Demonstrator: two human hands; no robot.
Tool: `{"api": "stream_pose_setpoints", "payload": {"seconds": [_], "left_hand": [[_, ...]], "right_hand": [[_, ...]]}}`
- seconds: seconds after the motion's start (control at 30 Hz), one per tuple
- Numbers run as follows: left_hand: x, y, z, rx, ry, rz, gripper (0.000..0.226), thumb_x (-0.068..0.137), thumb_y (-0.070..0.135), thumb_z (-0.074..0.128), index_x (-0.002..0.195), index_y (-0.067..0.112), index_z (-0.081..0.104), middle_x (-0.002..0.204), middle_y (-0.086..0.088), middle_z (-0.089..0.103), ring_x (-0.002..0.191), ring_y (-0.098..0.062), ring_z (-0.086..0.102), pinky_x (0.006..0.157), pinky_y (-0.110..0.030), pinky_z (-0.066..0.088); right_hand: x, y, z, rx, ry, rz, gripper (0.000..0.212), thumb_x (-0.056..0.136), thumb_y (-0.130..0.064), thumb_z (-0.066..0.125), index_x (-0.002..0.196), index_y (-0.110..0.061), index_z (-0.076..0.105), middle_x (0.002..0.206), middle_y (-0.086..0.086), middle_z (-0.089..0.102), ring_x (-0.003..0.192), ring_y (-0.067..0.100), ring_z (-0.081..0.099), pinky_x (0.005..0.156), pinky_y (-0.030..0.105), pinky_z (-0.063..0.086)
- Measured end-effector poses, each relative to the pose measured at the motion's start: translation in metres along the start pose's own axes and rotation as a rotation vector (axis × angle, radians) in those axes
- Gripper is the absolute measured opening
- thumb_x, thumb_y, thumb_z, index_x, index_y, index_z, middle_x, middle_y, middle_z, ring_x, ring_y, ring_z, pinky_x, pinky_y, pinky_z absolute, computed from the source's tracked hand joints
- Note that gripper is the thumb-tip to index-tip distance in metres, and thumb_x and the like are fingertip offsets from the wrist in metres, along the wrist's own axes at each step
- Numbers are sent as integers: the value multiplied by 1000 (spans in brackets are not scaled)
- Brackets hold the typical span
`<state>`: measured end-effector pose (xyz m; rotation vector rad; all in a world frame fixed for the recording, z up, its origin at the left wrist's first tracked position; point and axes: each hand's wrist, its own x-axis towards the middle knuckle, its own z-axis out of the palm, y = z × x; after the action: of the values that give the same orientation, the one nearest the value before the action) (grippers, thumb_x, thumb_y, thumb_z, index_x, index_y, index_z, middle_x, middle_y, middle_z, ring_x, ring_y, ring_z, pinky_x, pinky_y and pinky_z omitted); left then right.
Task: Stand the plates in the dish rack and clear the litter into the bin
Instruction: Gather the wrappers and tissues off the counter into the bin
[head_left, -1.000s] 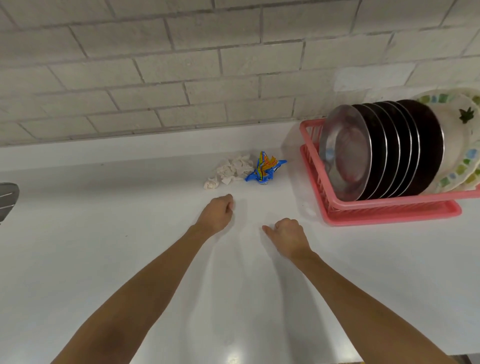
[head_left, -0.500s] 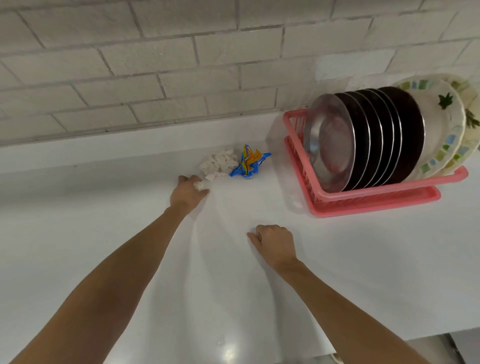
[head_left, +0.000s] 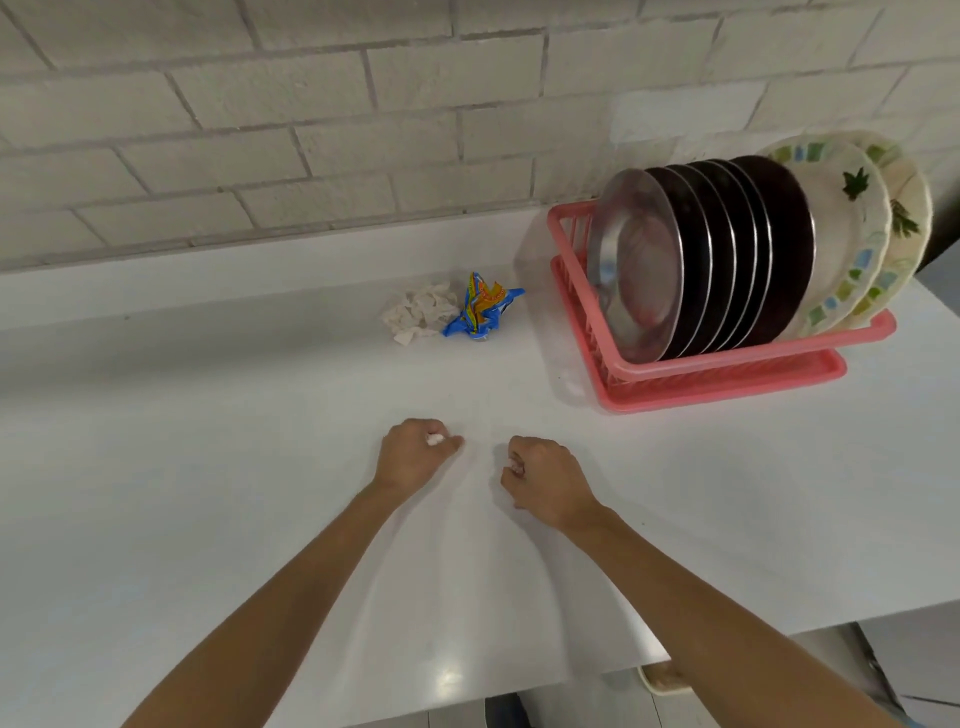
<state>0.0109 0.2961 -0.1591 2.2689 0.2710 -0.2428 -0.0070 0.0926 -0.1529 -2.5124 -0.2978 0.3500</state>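
Observation:
My left hand (head_left: 413, 460) rests on the white counter (head_left: 208, 441) and pinches a small white paper scrap (head_left: 434, 439). My right hand (head_left: 545, 480) lies beside it with its fingers curled; nothing shows plainly inside it. Farther back lie a pile of torn white paper scraps (head_left: 418, 312) and a crumpled blue and orange wrapper (head_left: 480, 309), touching each other. At the right, a pink dish rack (head_left: 727, 384) holds upright plates: a steel plate (head_left: 639, 265) in front, several dark plates (head_left: 753, 249), then two patterned cream plates (head_left: 852, 234).
A grey brick wall (head_left: 363, 130) backs the counter. The counter's front edge runs along the lower right, with a beige object (head_left: 662, 680) partly visible below it. A wide stretch of bare counter lies to the left of my hands.
My left hand reached to the paper pile, took a white scrap and drew back toward me with it. My right hand stayed curled on the counter. The view shifted right.

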Motion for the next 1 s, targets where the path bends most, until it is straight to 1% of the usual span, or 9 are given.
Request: {"api": "stream_pose_setpoints", "payload": {"seconds": [0.13, 0.33, 0.43, 0.5, 0.63, 0.67, 0.8, 0.9, 1.0], "left_hand": [[-36, 22, 22, -219, -139, 8, 37, 84, 19, 75, 51, 23, 57, 51, 9, 58, 46, -9, 54, 53, -20, 44], [-88, 56, 74, -265, -212, 80, 42, 80, 16, 75, 47, 30, 54, 45, 15, 49, 42, -1, 44, 43, -14, 34], [-115, 68, 102, -301, -222, 104, 41, 81, 18, 74, 48, 31, 53, 47, 17, 49, 44, 2, 43, 45, -10, 32], [-136, 79, 119, -323, -224, 107, 41, 82, 20, 74, 49, 31, 52, 48, 17, 49, 45, 2, 42, 46, -9, 30], [-178, 103, 157, -332, -204, 118, 37, 84, 20, 73, 53, 25, 52, 51, 14, 52, 48, 0, 43, 52, -13, 33], [-190, 110, 168, -340, -205, 116, 36, 85, 19, 72, 55, 23, 52, 51, 13, 52, 49, -1, 44, 53, -14, 34], [-237, 134, 215, -346, -208, 86, 32, 87, 22, 70, 60, 16, 55, 55, 12, 53, 54, -4, 47, 58, -18, 36], [-270, 143, 252, -330, -259, 68, 34, 89, 29, 67, 58, 21, 55, 53, 11, 51, 45, -1, 40, 48, -14, 30], [-298, 150, 290, -279, -292, 7, 33, 88, 31, 67, 56, 27, 58, 51, 14, 54, 41, 1, 41, 44, -12, 30]], "right_hand": [[-28, 12, -8, 113, -12, 21, 17, 83, -8, 55, 71, -6, 43, 67, 5, 53, 55, 19, 64, 54, 44, 56], [-88, 40, -28, 259, 50, 48, 42, 92, -29, 62, 63, -8, 41, 51, -6, 40, 44, 10, 44, 39, 35, 54], [-124, 61, -39, 277, 65, 53, 40, 92, -29, 61, 65, -5, 44, 53, -3, 42, 46, 9, 45, 39, 35, 54], [-148, 77, -47, 254, 87, 47, 40, 92, -28, 60, 65, -5, 44, 53, -2, 42, 47, 10, 42, 45, 36, 54], [-200, 114, -59, 276, 116, 27, 37, 92, -25, 60, 65, -4, 46, 51, -6, 37, 45, 8, 38, 44, 12, 35], [-214, 125, -62, 284, 116, 22, 36, 91, -23, 60, 64, -5, 45, 51, -7, 36, 45, 7, 39, 43, 11, 34], [-268, 173, -71, 267, 98, 17, 32, 87, -18, 60, 61, -10, 45, 51, -7, 38, 48, 8, 37, 48, 18, 28], [-309, 215, -70, 340, 61, 110, 35, 85, -16, 63, 57, -18, 41, 52, -8, 38, 48, 6, 36, 48, 20, 35], [-346, 254, -64, 441, 3, 250, 34, 87, -18, 64, 59, -22, 45, 54, -5, 43, 42, 5, 45, 38, 20, 42]]}}
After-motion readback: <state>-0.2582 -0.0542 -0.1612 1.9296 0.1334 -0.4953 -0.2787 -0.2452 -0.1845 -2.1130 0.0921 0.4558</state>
